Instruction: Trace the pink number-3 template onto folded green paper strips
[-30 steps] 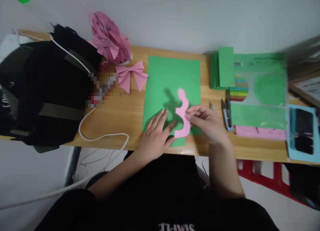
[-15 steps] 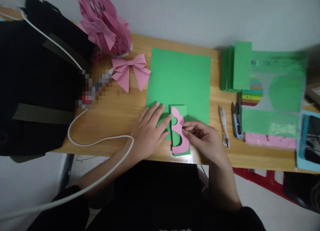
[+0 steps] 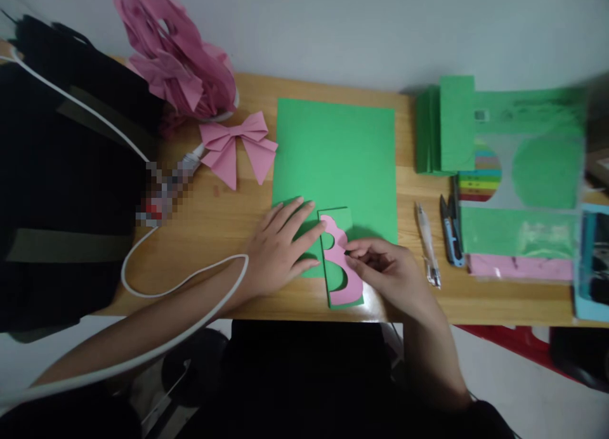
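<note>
A wavy pink paper cutout [image 3: 339, 261] lies on a small folded green paper [image 3: 343, 222] at the near edge of the wooden table [image 3: 223, 220]. My right hand [image 3: 387, 269] pinches the cutout's right edge with thumb and fingertips. My left hand [image 3: 278, 245] lies flat with spread fingers on the green paper just left of the cutout, holding it down. A large green sheet [image 3: 335, 153] lies under and behind both.
A pink paper bow [image 3: 238, 146] and a heap of pink paper scraps [image 3: 176, 65] sit at the back left beside a black bag [image 3: 61, 166] and a white cable [image 3: 185, 277]. To the right lie a pen [image 3: 427, 243], snips [image 3: 451, 231] and packs of green paper [image 3: 504, 172].
The pink cutout came down from being held upright and now lies flat on the small green paper. My right hand followed it down; my left hand stayed pressed on the paper.
</note>
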`<state>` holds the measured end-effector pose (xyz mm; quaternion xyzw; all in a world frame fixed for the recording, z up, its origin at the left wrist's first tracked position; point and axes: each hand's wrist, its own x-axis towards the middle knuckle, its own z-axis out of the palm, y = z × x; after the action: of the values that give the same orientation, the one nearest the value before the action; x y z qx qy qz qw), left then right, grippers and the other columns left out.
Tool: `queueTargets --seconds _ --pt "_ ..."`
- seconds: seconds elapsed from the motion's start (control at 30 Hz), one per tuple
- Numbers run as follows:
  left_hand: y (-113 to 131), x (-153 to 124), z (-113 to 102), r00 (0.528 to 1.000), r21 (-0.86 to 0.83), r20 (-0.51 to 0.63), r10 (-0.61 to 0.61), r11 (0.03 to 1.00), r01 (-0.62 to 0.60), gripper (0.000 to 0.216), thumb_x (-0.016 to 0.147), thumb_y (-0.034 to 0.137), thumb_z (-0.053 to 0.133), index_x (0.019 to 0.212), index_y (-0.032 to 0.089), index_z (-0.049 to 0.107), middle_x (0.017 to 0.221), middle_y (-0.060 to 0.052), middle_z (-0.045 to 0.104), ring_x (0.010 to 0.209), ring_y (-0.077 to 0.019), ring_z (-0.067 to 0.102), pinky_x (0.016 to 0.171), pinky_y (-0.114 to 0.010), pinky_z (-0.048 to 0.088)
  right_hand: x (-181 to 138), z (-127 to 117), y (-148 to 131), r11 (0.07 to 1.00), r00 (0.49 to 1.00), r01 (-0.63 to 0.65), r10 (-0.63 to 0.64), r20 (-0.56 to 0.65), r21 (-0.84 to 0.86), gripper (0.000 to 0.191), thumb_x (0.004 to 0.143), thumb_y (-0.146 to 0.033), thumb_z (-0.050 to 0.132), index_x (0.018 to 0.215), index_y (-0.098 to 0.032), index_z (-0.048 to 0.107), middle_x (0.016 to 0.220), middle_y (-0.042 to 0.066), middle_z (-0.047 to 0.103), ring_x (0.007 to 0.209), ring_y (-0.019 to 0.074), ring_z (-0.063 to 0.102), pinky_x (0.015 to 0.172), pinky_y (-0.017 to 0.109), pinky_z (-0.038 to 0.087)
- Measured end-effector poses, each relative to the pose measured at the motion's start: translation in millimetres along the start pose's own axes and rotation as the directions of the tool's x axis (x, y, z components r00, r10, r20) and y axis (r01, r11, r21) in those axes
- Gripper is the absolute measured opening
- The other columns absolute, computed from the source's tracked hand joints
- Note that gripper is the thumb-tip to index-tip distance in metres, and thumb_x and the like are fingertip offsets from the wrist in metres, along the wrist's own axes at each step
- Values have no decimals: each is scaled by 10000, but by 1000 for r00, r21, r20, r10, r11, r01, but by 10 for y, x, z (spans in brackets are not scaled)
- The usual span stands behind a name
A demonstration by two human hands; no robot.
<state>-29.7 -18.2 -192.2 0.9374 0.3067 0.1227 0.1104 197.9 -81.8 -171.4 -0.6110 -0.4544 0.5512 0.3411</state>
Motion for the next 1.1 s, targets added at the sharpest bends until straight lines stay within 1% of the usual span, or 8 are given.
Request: queueTargets --seconds 0.17,0.37,0.67,0.8,0.97,1.1 --pt "-6 3 -10 999 -10 -37 13 1000 -13 514 932 433 609 1355 144 562 1454 -225 482 1378 -377 425 1097 -547 397 2 0 -5 1000 1000 -22 22 -1 10 192 773 -304 733 940 -210 740 784 29 721 653 112 637 548 235 508" --pt "-10 -5 -25 1000 -23 -4 -6 1000 6 502 934 413 606 1363 157 558 1469 -214 476 1393 -367 411 1105 -543 393 11 15 -7 1000 1000 -4 5 -30 15 143 767 -290 742 894 -223 745 758 18 720 656 116 651 569 245 542" --pt "-7 10 -34 1000 -20 15 -2 1000 2 498 940 403 594 1365 145 553 1467 -218 476 1389 -374 419 1107 -541 398 7 20 5 1000 998 20 -19 -52 17 121 768 -277 754 877 -227 742 742 13 714 640 108 644 566 229 537" --pt "-13 7 -31 1000 -27 1 2 1000 -2 495 948 403 581 1365 138 551 1463 -223 477 1385 -376 423 1102 -546 400 5 29 1 1000 998 23 -22 -54 17 114 771 -269 745 877 -225 744 751 12 718 648 106 650 574 226 538" --pt "-15 1 -28 1000 -31 8 -8 999 9 495 953 406 571 1377 153 541 1485 -211 462 1405 -363 401 1115 -545 386 2 29 -6 1000 998 12 -13 -57 -15 118 775 -280 736 873 -214 741 749 20 719 645 116 648 569 244 544" --pt "-21 6 -33 1000 -38 13 -10 999 11 496 949 411 579 1371 152 548 1486 -206 466 1406 -360 399 1123 -539 378 9 33 -1 1000 997 24 -25 -69 -17 116 772 -278 737 870 -217 739 738 16 716 633 111 644 554 233 535"
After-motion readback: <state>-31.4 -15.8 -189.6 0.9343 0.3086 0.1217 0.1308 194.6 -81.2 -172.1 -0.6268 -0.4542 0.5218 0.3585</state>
